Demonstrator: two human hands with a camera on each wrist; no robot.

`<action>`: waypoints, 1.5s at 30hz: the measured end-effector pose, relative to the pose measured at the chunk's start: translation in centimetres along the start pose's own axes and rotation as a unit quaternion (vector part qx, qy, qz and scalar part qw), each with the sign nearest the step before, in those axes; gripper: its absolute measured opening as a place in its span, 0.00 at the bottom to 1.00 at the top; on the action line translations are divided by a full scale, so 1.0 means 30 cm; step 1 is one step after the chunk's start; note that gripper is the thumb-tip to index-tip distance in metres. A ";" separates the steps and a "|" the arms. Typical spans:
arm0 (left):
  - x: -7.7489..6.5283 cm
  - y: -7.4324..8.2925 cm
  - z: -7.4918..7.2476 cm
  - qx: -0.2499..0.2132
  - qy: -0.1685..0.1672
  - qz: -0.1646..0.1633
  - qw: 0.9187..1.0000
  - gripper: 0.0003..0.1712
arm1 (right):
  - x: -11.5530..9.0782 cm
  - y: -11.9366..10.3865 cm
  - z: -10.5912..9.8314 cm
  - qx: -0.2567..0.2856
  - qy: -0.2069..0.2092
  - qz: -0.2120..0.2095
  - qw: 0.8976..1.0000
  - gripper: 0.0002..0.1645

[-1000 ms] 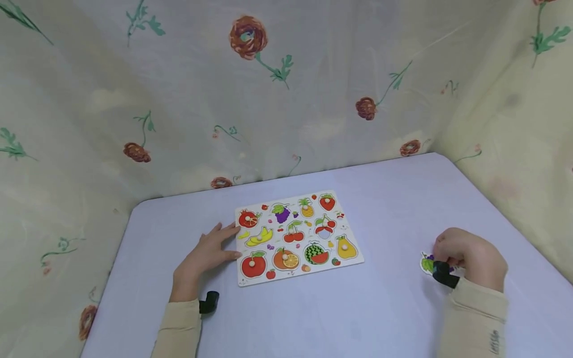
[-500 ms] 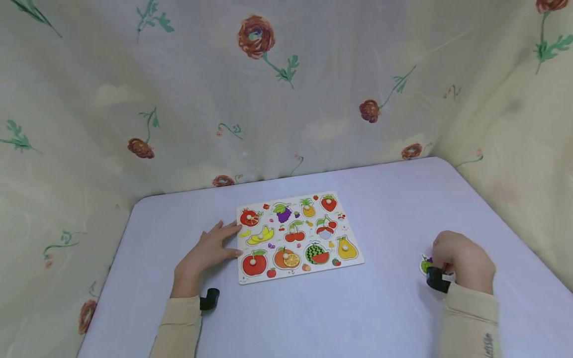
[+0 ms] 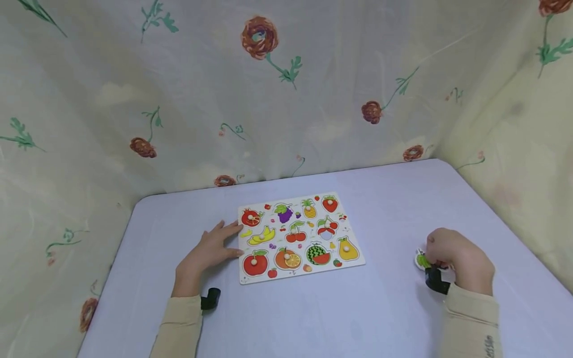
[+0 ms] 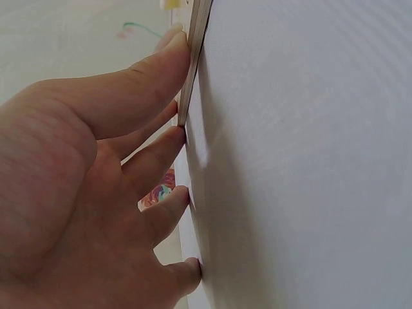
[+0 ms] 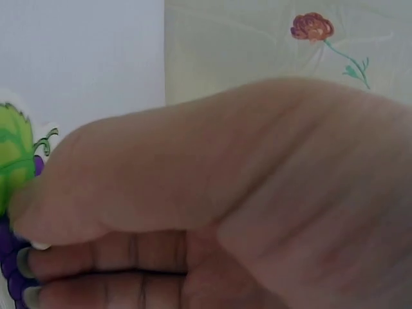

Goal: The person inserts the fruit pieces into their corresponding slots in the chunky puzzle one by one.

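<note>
A white fruit puzzle board (image 3: 311, 236) lies on the table, with knobbed fruit pieces such as the apple (image 3: 255, 263), watermelon (image 3: 318, 254) and pear (image 3: 347, 249). My left hand (image 3: 210, 251) rests at its left edge, fingers spread; in the left wrist view the thumb (image 4: 154, 77) lies against the board's side. Far to the right, my right hand (image 3: 463, 253) pinches a grape puzzle piece (image 3: 421, 260) by its white knob. Green leaf and purple grapes (image 5: 11, 248) show beside the fingertips in the right wrist view; the hand covers the rest.
The table (image 3: 309, 318) has a pale lavender cover. A floral curtain (image 3: 286, 124) hangs along its back and sides. Each wrist carries a small black camera mount (image 3: 211, 299). On the board, the printed grape picture (image 3: 283, 214) shows no knob.
My right hand has moved a little to the left with the grape piece, which now shows more of its leaf. My left hand stays at the board. The head view has shifted slightly.
</note>
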State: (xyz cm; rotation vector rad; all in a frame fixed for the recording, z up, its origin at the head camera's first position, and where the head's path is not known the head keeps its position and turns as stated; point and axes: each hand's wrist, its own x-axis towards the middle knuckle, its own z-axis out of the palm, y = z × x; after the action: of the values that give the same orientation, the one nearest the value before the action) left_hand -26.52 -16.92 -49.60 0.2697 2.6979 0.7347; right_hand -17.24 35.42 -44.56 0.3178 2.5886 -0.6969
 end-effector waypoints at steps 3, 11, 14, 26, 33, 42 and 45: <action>0.000 0.002 -0.003 0.001 0.000 0.002 1.000 0.45 | 0.012 -0.011 -0.004 -0.012 0.003 -0.023 1.000 0.09; 0.005 0.009 -0.005 0.003 0.001 0.004 1.000 0.45 | 0.036 -0.042 -0.003 -0.026 0.008 -0.041 0.999 0.06; 0.007 0.010 -0.005 0.005 0.001 0.003 1.000 0.45 | 0.047 -0.059 0.003 -0.028 0.013 -0.049 0.998 0.04; 0.014 0.003 -0.008 0.007 0.003 0.000 1.000 0.45 | 0.071 -0.141 0.007 -0.055 0.027 -0.070 0.996 0.06; 0.013 0.000 -0.009 0.007 0.004 0.000 1.000 0.46 | 0.086 -0.152 0.022 -0.054 0.023 -0.083 0.995 0.05; 0.008 -0.003 -0.009 0.007 0.005 0.000 1.000 0.45 | 0.091 -0.200 0.052 -0.051 0.025 -0.111 0.992 0.02; 0.007 -0.002 -0.010 0.005 0.005 0.000 1.000 0.45 | 0.095 -0.219 0.059 -0.051 0.022 -0.112 0.992 0.02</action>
State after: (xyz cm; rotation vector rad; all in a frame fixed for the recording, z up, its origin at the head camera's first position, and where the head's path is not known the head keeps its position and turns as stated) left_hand -26.83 -17.05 -49.44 0.2687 2.7108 0.7244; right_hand -21.24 29.24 -44.50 0.0092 2.7174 -0.6362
